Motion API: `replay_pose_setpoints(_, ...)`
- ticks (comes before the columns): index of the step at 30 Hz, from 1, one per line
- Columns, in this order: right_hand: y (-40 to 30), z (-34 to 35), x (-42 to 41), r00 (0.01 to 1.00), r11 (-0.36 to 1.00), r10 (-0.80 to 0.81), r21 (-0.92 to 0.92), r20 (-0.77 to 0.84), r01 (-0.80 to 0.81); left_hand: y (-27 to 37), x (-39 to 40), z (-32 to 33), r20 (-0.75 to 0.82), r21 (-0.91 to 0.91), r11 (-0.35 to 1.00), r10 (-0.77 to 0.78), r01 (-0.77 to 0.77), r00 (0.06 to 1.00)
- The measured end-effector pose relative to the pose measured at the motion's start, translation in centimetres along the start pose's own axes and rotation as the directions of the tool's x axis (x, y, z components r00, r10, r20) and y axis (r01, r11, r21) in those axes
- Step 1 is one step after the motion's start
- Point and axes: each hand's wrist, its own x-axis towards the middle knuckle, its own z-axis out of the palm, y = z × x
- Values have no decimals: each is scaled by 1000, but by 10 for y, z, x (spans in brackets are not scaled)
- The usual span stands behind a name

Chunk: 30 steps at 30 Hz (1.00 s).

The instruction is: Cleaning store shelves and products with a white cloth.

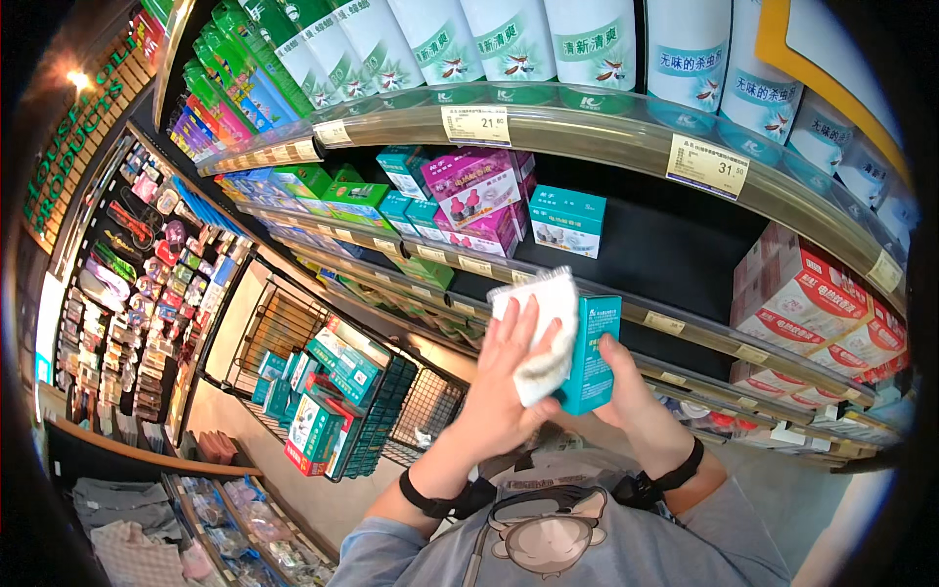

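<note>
A folded white cloth (556, 295) with a greyish smudge lies under the spread fingers of my left hand (493, 389), which presses it against a teal cardboard box (593, 359). My right hand (629, 378) grips that box from its right side, thumb on the printed narrow face. The cloth and left hand hide the box's other face. Both hands are in front of the shelf edge. On the shelf beyond stand another teal box (566, 224) and stacked purple boxes (475, 187) of mosquito-repellent liquid.
White insecticide cans (593, 44) line the upper shelf behind a clear lip. Red-and-white boxes (814, 293) are stacked at the right. A black wire shopping cart (381, 411) holding teal boxes stands at left. Hanging goods (158, 257) cover a display farther left.
</note>
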Motion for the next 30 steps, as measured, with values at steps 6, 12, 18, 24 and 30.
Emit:
replay_pose_setpoints(6, -11, -10, -3, 997, 985, 40, 164, 68, -50, -35, -2, -6, -23, -327, 876, -382, 354, 924)
replay_pose_setpoints(12, -9, -16, 3, 995, 906, 100, 415, -8, -88, -40, -20, -2, -54, -878, 337, -775, 340, 630)
replay_pose_setpoints(18, 18, -31, 6, 971, 977, 192, 64, 140, -202, 19, 13, -41, -1, 41, 999, 20, -20, 1000)
replay_pose_setpoints(24, 14, -35, 10, 912, 951, 301, -18, 279, -309, -2, -7, -49, 31, -167, 979, -117, 120, 993)
replay_pose_setpoints(30, 15, -18, 17, 984, 934, 131, 318, 124, -164, -39, -55, -40, -194, -610, 630, -707, 480, 680)
